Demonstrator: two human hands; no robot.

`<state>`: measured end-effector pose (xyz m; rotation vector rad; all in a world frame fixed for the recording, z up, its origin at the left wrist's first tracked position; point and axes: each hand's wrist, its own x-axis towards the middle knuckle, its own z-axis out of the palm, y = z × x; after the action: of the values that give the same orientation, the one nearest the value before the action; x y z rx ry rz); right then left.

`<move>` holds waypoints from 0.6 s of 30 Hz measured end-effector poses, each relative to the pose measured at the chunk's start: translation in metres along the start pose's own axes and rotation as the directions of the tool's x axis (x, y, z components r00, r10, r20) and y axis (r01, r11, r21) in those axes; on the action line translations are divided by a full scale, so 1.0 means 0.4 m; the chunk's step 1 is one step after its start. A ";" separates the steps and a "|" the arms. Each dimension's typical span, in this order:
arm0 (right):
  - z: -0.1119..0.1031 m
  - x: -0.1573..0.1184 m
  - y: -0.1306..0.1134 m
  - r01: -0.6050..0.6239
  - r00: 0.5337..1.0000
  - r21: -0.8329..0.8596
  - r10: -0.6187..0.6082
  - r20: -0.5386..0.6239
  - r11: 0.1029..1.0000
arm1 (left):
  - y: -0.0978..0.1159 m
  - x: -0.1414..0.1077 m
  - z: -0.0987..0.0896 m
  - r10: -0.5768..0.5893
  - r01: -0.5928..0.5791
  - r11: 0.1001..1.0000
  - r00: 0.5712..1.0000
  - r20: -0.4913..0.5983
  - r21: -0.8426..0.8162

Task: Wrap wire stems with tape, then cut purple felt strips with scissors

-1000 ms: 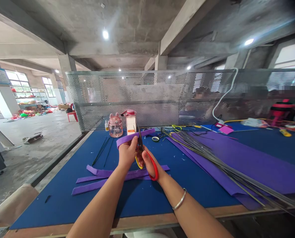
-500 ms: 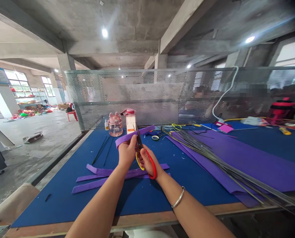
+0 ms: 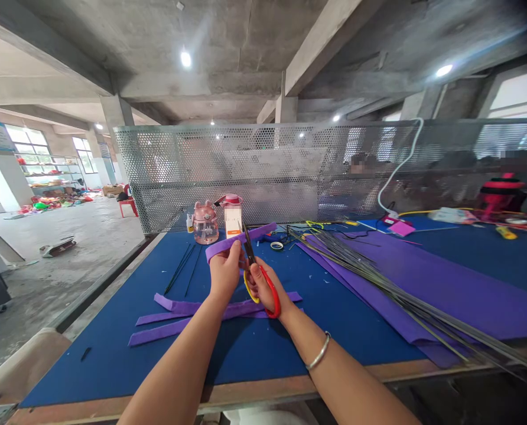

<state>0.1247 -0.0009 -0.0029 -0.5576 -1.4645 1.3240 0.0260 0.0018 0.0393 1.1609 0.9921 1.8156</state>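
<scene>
My left hand (image 3: 225, 270) pinches a purple strip (image 3: 221, 248) between thumb and fingers, and the strip's far end points up to the right. My right hand (image 3: 266, 285) is closed round the handles of a pair of scissors (image 3: 272, 298), one handle red, the other yellow. The blades point upward and lie across the strip, just right of my left thumb. Whether they cut into it, I cannot tell. Under my forearms, several more purple strips (image 3: 159, 337) lie on the blue tabletop (image 3: 157, 372).
A pink-lidded clear bottle (image 3: 205, 225) and a second bottle with a pink lid (image 3: 231, 199) stand ahead. Thin dark rods (image 3: 179, 268) lie at left, a tape roll (image 3: 276, 245) near centre. Purple sheets (image 3: 445, 283) carry a bundle of long stems (image 3: 392, 289). A perforated metal screen (image 3: 267, 195) closes the back.
The hands, strip and scissors hold nearly the same pose. The whole view has shifted very slightly.
</scene>
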 end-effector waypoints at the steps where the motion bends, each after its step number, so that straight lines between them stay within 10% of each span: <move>1: 0.001 0.000 -0.001 -0.003 1.000 0.002 0.003 0.000 1.000 | -0.001 0.001 0.000 0.002 -0.002 1.000 1.000 0.000 0.002; 18: 0.001 -0.006 0.018 0.076 0.990 0.033 -0.079 0.117 0.997 | 0.006 0.003 -0.001 -0.017 0.018 1.000 0.999 -0.050 0.017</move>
<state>0.1232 -0.0010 -0.0102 -0.4061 -1.5455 1.3330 0.0248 0.0017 0.0417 1.1194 1.0454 1.8329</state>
